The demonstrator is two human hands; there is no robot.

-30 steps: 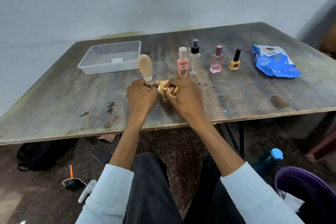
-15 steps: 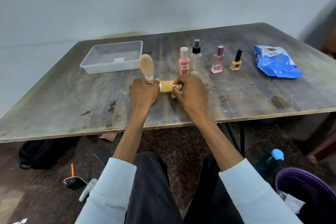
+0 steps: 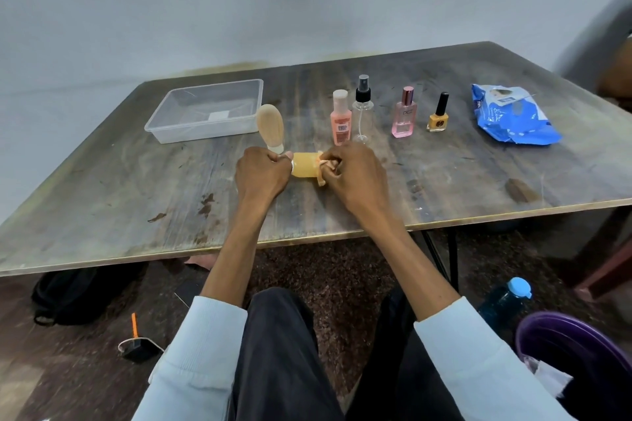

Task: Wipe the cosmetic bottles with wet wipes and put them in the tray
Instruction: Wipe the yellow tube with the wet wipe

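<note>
A small yellow bottle [image 3: 303,165] lies sideways just above the table between my hands. My left hand [image 3: 261,174] grips its white cap end. My right hand [image 3: 355,174] pinches a bunched wet wipe [image 3: 321,178] against the bottle's other end. Behind them stand a beige rounded bottle [image 3: 271,125], a peach bottle [image 3: 341,120], a clear spray bottle [image 3: 362,113], a pink perfume bottle [image 3: 404,118] and a yellow nail polish [image 3: 438,116]. The clear plastic tray [image 3: 160,128] sits at the back left with no bottle inside.
A blue pack of wet wipes [image 3: 509,116] lies at the back right of the worn wooden table [image 3: 136,202]. Under and beside the table are a black bag [image 3: 78,294], a blue-capped water bottle [image 3: 506,301] and a purple bin [image 3: 564,345].
My right hand has slid the wipe rightward along the yellow bottle, baring more of its body. Both hands have shifted slightly away from me.
</note>
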